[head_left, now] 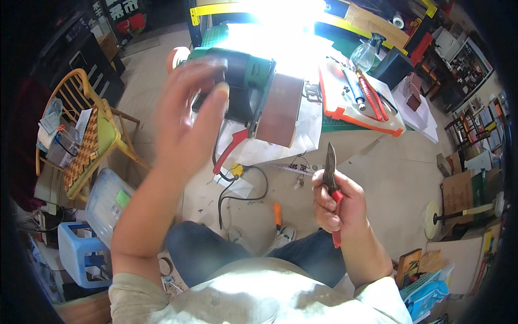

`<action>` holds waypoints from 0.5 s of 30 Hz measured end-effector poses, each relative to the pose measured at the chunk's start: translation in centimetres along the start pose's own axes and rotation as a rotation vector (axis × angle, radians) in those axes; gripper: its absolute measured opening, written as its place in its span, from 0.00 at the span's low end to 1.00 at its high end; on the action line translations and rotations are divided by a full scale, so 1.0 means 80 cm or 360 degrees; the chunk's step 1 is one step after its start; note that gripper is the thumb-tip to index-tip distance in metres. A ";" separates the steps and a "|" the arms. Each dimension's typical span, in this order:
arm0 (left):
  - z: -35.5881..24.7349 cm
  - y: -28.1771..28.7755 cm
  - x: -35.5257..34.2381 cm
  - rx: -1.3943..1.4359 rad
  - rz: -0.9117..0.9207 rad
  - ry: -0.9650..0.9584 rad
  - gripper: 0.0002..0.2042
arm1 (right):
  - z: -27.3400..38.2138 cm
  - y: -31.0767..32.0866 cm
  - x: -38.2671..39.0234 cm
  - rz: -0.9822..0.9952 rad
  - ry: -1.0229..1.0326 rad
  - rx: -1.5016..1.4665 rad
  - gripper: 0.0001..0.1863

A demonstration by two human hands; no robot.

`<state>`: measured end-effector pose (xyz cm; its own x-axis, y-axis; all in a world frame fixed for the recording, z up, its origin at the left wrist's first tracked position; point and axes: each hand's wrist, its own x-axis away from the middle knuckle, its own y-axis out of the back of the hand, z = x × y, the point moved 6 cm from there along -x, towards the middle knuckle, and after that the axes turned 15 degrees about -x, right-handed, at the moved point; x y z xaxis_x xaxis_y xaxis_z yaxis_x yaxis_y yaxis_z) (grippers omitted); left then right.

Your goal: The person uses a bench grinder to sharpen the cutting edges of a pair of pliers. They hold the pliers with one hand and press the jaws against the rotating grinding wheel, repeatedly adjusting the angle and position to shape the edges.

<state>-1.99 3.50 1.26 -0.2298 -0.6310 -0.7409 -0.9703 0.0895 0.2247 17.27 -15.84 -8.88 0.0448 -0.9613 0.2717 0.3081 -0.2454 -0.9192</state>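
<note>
The left hand (197, 102), blurred, has thumb and fingers apart over a green-and-black belt sander (259, 73) — whether they touch it, the blur hides. The right hand's (342, 208) fingers are clamped on a red-handled tool (337, 195), its pointed metal head rising above them. Beyond those fingertips, up and right, lies an orange-edged white tray (334, 81).

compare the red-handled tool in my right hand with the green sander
The tool is small; the sander is much bulkier. The tool has a slim, dark pointed tip; the sander has a broad brown belt. The tool is in the right hand; the sander is partly behind the blurred left hand. Both have dark parts.
</note>
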 end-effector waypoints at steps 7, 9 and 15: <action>-0.038 -0.043 0.170 0.0622 0.0611 0.0754 0.13 | -0.046 0.007 0.016 -0.0015 0.0048 0.0310 0.14; -0.027 -0.061 0.200 0.0933 0.0660 0.1122 0.13 | -0.057 0.012 0.016 -0.0134 0.0118 0.0544 0.13; -0.018 -0.070 0.227 0.1238 0.0782 0.1229 0.15 | -0.082 0.018 0.018 -0.0124 0.0055 0.0907 0.12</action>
<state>-0.62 -9.59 -12.54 -0.7401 -0.6707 -0.0486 -0.6385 0.7236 -0.2622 11.56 -18.35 -11.64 -0.0268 -0.9489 0.3143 0.7729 -0.2191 -0.5955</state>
